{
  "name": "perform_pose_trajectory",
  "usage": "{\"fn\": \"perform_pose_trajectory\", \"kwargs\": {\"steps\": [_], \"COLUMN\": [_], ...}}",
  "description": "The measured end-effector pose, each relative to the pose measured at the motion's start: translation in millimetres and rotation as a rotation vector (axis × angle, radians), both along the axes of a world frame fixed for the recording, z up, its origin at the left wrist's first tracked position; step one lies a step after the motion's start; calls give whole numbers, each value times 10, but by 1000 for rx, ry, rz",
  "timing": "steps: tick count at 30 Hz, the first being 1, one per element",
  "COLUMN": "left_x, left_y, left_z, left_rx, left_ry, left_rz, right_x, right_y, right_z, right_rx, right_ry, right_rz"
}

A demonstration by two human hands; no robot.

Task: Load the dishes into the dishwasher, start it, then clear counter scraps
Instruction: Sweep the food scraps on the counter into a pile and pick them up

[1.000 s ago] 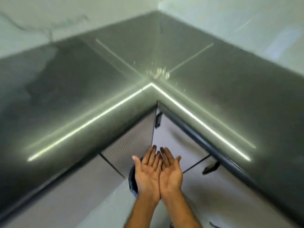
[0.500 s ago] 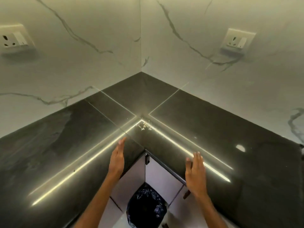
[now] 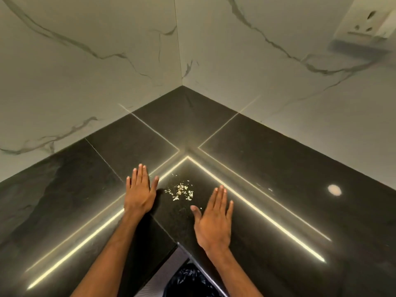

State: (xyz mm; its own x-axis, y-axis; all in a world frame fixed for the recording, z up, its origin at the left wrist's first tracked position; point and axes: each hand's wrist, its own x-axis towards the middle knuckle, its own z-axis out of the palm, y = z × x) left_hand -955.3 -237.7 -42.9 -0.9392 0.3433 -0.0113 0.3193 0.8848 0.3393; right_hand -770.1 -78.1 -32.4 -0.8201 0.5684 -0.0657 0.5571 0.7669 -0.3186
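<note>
Scraps (image 3: 181,190) (pale flakes) speckle glossy black counter (image 3: 278,168); left hand (image 3: 139,198), right hand (image 3: 214,224) lie flat, grips empty.

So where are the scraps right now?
Head view: the scraps lie on the dark counter near its inner corner, between the left hand and right hand.

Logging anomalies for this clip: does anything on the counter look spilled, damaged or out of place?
Only a small scatter of pale scraps lies loose on the dark counter near its inner corner, between the open left hand and right hand. No damage shows.
</note>
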Motion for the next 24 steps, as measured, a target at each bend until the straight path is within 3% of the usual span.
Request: {"fn": "perform_pose_trajectory", "kwargs": {"steps": [4, 6, 8, 10, 12, 14, 17, 20, 24], "left_x": [27, 144, 114, -75, -368, -586, -832, -1001, -1026], "left_y": [365, 350, 277, 182, 72, 73, 394, 645, 628], "left_z": [19, 51, 141, 189, 115, 16, -57, -21, -20], "left_rx": [31, 162, 351, 414, 300, 65, -80, -100, -107], "left_ry": [-75, -134, -176, -128, -53, -5, 17, 46, 13], "left_rz": [-370, -506, -483, -367, -228, -154, -177, -284, -465], "right_x": [-226, -232, -265, -265, -304, -458, -1068, -1797, -2134], "right_y": [98, 244, 587, 1055, 1451, 1588, 1494, 1388, 1204], "right_z": [-45, -3, 73, 53, -1, -52, -86, -105, -33], "right_rx": [-26, -119, -160, -68, 14, 59, 68, 31, -6], "right_ry": [-29, 47, 126, 127, -2, -100, -48, 0, -17], "right_rz": [211, 260, 207, 52, -100, -117, -30, 164, 616]}}
